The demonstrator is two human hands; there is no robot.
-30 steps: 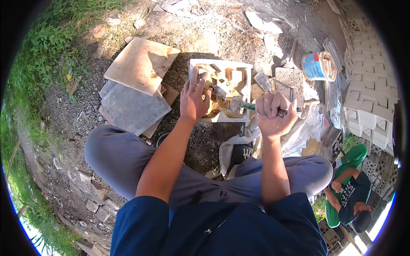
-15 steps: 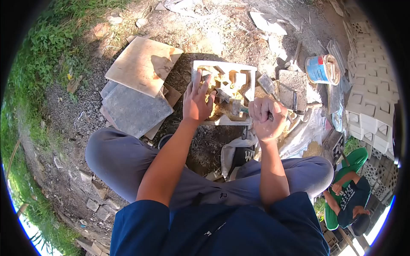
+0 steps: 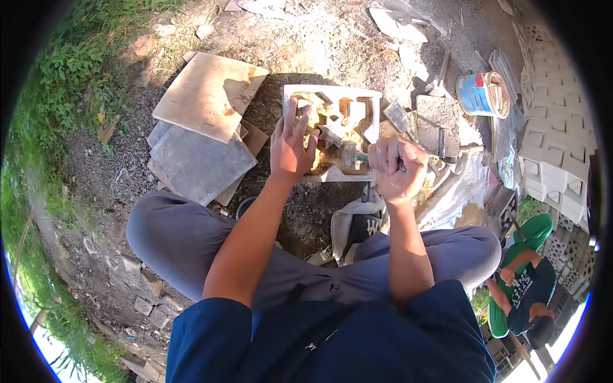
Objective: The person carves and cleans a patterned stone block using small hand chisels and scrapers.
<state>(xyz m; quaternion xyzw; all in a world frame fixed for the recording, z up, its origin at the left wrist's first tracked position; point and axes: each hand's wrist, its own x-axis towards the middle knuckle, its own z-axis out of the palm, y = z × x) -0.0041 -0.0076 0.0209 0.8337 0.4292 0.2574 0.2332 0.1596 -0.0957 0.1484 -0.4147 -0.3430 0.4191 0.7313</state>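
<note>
A pale rectangular mould-like block (image 3: pixel 377 112) with hollows and yellowish material inside lies on the ground before me. My left hand (image 3: pixel 292 145) rests on its left side, fingers spread. Closed around the handle of a small flat-bladed tool (image 3: pixel 349 155) is my right hand (image 3: pixel 397 167), at the block's lower right corner. The tool's blade is over the lower right hollow; green shows on its handle. Whether the blade touches the material is too small to tell.
Boards (image 3: pixel 203 163) are stacked at the left. Right of the block are a trowel (image 3: pixel 398 117), a grey slab (image 3: pixel 437 121) and a blue-white bucket (image 3: pixel 476 96). Pale blocks (image 3: pixel 555 127) are piled far right. Another person (image 3: pixel 530 287) sits at the lower right.
My right hand has moved slightly left with the tool, whose blade has shifted left within the block's lower right part. My left hand stays spread on the block's left side.
</note>
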